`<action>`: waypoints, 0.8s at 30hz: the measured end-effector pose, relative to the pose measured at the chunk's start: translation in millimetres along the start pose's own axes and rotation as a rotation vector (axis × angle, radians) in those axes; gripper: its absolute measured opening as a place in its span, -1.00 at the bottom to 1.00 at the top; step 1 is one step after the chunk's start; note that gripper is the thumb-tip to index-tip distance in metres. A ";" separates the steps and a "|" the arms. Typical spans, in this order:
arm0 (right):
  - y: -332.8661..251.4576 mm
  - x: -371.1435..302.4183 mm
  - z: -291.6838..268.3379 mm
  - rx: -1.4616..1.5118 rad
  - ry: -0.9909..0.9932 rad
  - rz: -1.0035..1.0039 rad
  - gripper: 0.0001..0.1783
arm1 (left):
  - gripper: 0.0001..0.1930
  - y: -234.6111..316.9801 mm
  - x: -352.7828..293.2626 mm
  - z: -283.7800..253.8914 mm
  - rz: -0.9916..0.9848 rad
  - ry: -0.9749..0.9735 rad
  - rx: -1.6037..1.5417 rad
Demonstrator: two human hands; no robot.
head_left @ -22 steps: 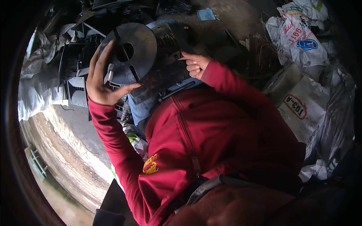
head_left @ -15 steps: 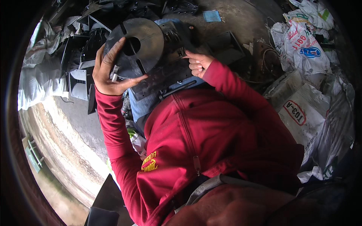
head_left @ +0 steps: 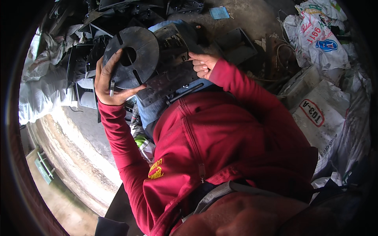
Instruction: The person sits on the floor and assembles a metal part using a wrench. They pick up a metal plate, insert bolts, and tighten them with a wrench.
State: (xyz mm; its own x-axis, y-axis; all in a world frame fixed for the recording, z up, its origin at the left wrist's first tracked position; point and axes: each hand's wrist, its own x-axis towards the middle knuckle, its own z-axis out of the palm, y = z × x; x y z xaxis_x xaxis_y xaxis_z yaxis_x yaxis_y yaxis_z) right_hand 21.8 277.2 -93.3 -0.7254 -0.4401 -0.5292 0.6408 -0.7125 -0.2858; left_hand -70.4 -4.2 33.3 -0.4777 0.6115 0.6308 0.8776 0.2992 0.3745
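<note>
A round black disc (head_left: 147, 49) with a centre hole and narrow slots is gripped at its left edge by my left hand (head_left: 107, 80), fingers over its face and thumb at its lower rim. A small pale piece (head_left: 112, 88) shows by that thumb; what it is I cannot make out. Under and beside the disc, a dark flat-sided part (head_left: 167, 80) lies across my lap, over blue cloth. At that part's right edge my right hand (head_left: 204, 65) has its fingers curled and thumb and forefinger pinched. Whatever sits in the pinch is too small to name.
Many black parts (head_left: 134, 13) lie heaped beyond the disc and to its left. An open black box-like piece (head_left: 236, 45) rests on the floor at far right. White printed sacks (head_left: 321, 106) crowd the right side, and clear plastic sheeting (head_left: 45, 94) hangs at left.
The disc and my left hand have shifted slightly left and tilted. My right hand has moved a little left, keeping its pinch at the dark part's edge.
</note>
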 end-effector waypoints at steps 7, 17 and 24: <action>0.4 -0.5 0.2 -0.033 0.025 -0.031 -0.79 | -0.04 6.4 1.1 5.1 -0.046 0.052 -0.009; -2.5 -0.9 1.5 -0.091 0.018 -0.029 -0.73 | -0.04 -1.9 -5.3 6.4 -0.045 0.083 0.063; -2.6 2.5 -3.5 -0.114 0.013 -0.010 -0.66 | -0.03 4.4 -2.1 5.7 -0.059 0.060 0.068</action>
State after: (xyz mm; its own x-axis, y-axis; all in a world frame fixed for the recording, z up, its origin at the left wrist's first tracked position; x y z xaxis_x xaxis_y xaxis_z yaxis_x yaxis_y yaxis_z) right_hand 19.3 279.9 -96.6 -0.7287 -0.4257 -0.5364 0.6588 -0.6497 -0.3794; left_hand -65.4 0.1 29.7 -0.5287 0.5471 0.6490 0.8474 0.3837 0.3670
